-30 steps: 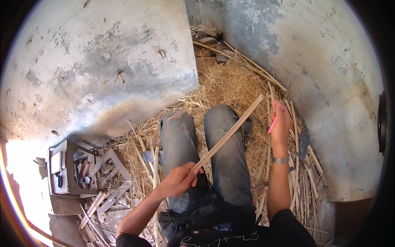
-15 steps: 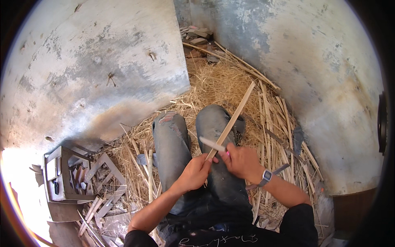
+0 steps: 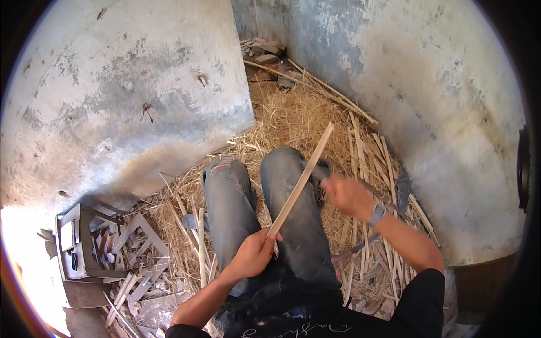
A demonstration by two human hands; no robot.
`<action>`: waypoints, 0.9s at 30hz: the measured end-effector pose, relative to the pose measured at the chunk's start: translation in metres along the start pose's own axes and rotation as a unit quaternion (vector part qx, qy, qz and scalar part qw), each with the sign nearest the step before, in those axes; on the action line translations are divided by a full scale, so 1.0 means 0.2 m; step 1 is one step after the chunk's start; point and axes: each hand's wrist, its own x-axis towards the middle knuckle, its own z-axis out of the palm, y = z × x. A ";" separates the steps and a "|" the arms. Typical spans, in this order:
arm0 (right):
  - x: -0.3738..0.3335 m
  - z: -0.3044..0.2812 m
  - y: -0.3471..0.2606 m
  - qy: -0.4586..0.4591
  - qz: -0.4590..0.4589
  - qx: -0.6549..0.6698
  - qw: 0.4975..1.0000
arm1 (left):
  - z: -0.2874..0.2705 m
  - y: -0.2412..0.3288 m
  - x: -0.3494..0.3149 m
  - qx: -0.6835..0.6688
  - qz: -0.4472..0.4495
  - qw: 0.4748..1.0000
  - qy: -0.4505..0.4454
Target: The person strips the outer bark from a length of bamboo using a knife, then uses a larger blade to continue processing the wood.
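My left hand [image 3: 253,252] is closed around the lower end of a long flat bamboo strip [image 3: 300,183]. The strip slants up and to the right across my right thigh, its far tip over the shavings. Off to the right of the strip, apart from it, is my right hand [image 3: 347,197], smeared by motion. Its fingers look curled, as they were around the knife half a second earlier. The blade itself cannot be made out now.
Pale shavings [image 3: 296,115] cover the floor ahead of my knees. Long bamboo strips [image 3: 360,152] lie along the right wall [image 3: 428,112]. At the left stand a broken wooden frame [image 3: 84,242] and scraps. A concrete wall [image 3: 169,73] rises ahead on the left.
My right hand has swung away from the bamboo strip, up and to the right, and the knife blade no longer shows. My left hand and the strip have shifted slightly down and left.
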 end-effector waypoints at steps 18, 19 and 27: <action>0.12 -0.06 -0.02 -0.006 0.038 -0.002 0.999 | 0.05 0.04 -0.11 0.168 0.060 0.980 0.088; 0.05 -0.04 -0.15 -0.020 -0.025 -0.041 0.999 | 0.05 0.02 -0.10 0.180 0.065 0.977 0.091; 0.17 -0.12 -0.04 0.053 0.027 0.016 0.998 | 0.12 -0.09 -0.11 0.309 0.077 0.934 0.163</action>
